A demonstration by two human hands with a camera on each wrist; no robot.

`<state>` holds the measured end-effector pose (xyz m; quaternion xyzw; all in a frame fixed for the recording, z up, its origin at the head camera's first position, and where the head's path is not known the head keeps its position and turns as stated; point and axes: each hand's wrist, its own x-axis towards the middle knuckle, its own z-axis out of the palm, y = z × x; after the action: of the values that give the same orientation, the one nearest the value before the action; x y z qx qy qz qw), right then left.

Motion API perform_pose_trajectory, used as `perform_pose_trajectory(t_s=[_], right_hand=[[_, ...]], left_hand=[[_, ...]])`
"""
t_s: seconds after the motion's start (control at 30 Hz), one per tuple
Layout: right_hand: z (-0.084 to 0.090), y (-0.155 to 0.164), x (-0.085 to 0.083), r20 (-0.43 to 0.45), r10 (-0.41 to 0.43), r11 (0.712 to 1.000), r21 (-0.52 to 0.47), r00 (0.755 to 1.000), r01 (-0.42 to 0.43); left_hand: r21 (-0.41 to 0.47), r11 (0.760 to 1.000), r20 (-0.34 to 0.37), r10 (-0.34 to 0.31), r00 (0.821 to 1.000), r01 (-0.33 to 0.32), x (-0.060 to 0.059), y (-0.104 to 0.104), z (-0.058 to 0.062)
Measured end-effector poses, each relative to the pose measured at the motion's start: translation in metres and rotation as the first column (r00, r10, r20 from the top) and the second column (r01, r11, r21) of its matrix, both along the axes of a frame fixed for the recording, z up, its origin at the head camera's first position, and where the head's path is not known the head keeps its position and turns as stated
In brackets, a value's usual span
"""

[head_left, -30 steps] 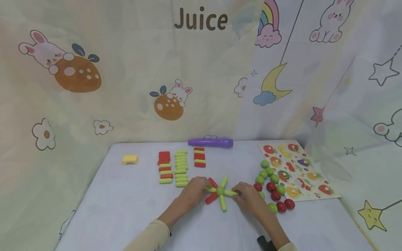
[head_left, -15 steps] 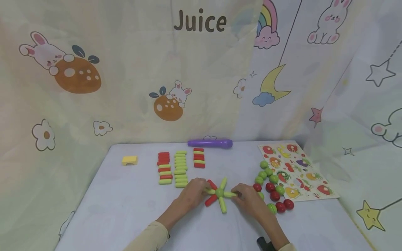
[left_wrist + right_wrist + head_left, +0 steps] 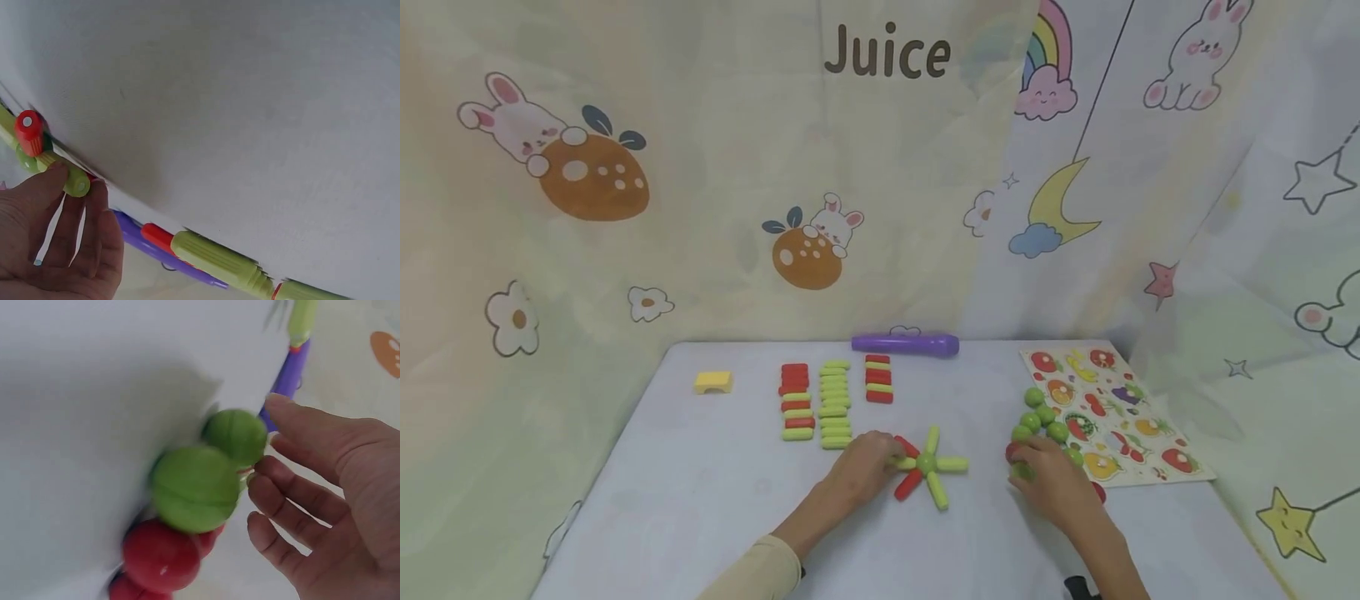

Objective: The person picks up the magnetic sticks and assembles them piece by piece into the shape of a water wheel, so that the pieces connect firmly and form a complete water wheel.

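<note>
A star-like figure of ridged sticks lies on the table around a green ball [image 3: 927, 463], with light green and red sticks [image 3: 909, 485] pointing outward. My left hand [image 3: 867, 462] pinches the left-hand light green stick [image 3: 74, 181] between thumb and fingers. No hand is on the right-hand green stick [image 3: 952, 464]. Over the cluster of balls at the right is my right hand [image 3: 1056, 477], partly covering them. In the right wrist view its fingers are spread beside a green ball [image 3: 195, 489], holding nothing. Red balls [image 3: 161, 555] sit close by.
Stacked rows of red and green sticks [image 3: 833, 408] lie left of the figure. A purple microphone-shaped object [image 3: 906, 344] rests at the back edge. A yellow block [image 3: 712, 382] is far left. A fruit-picture sheet [image 3: 1138, 446] lies beyond the balls.
My right hand has let go of the figure's right-hand green stick and moved right to the balls. The left hand keeps its pinch in nearly the same place.
</note>
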<state>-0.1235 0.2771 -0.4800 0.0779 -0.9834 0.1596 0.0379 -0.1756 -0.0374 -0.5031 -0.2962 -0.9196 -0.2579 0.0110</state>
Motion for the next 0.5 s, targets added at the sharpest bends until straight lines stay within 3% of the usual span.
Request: perform_pose_trajectory(t_s=[0.1,0.23,0.37,0.5], right_hand=[[-0.003,0.009,0.002,0.027,0.011,1.000,0.025,1.000,-0.011],[-0.006,0.011,0.001,0.041,0.027,0.999,-0.023,0.999,-0.026],[-0.005,0.006,0.001,0.051,0.035,0.992,-0.122,0.998,-0.029],[-0.011,0.000,-0.001,0.000,0.083,0.952,-0.296,0.997,-0.080]], left_hand=[[-0.006,1.000,-0.031,-0.008,0.999,0.008,0.000,0.002,0.002],[-0.006,0.999,-0.082,-0.039,0.996,0.039,-0.001,0.009,0.005],[-0.013,0.998,-0.115,-0.058,0.992,0.056,-0.001,0.019,0.005],[-0.027,0.998,-0.136,-0.062,0.989,0.058,-0.001,0.026,0.000]])
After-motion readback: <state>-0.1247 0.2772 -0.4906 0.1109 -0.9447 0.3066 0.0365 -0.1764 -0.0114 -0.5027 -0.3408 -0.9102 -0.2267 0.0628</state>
